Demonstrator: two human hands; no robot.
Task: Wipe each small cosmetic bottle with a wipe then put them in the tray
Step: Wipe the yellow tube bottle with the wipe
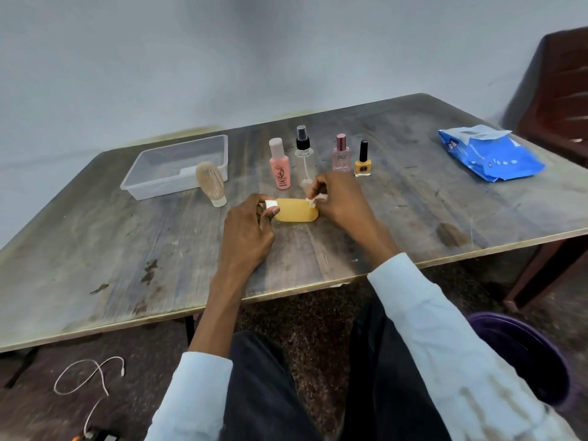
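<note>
Both hands are over the middle of the table [413, 218], working one bottle. The left hand [251, 230] pinches the white cap end of the yellow bottle [296, 210], thumb and fingers curled round it. The yellow bottle lies sideways between the two hands, cap to the left. The right hand [340, 198] pinches a small crumpled wipe [313, 200] and presses it to the bottle's right end, at the upper corner.

Behind the hands, a row of bottles stands upright: the pink bottle [280, 167], the clear spray bottle [304, 157] with its black pump, the small pink perfume [341, 154], and the yellow nail polish [363, 160] with a black cap. The right hand's knuckles hide the foot of the spray bottle.

To the left, a beige tube [210, 183] stands on its cap, just in front of the clear tray [152, 186], near its right corner. A white scrap shows through the tray; what it is, I can't tell.

Far right on the table lies the blue wipe pack [490, 154], flap lifted. A dark chair [560, 97] stands behind it. A white cable [86, 377] curls on the floor, and a purple bin [525, 354] sits low right.
</note>
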